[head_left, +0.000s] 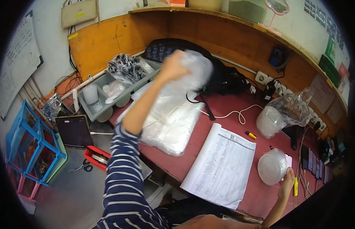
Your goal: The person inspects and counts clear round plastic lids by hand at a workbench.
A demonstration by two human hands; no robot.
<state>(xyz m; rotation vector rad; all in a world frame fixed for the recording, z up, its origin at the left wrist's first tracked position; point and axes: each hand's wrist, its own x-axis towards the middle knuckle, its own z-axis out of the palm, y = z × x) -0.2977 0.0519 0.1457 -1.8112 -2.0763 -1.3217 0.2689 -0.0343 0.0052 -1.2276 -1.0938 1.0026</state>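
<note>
Clutching blurred plastic (198,72), left hand (174,67) curls closed; right hand (287,181) pinches a clear stack (271,167) near illegible papers (223,168).

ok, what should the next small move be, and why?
Probably bring the blurred clear plastic in the left hand toward the right hand: that one is at the rim of the round clear plastic stack, while the left is across the desk, beyond the notebook-like papers.

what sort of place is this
Probably a small office or shop workspace used for packing: a desk with printed sheets and a stack of round clear plastic containers, plus a red tape dispenser on the left.
</note>
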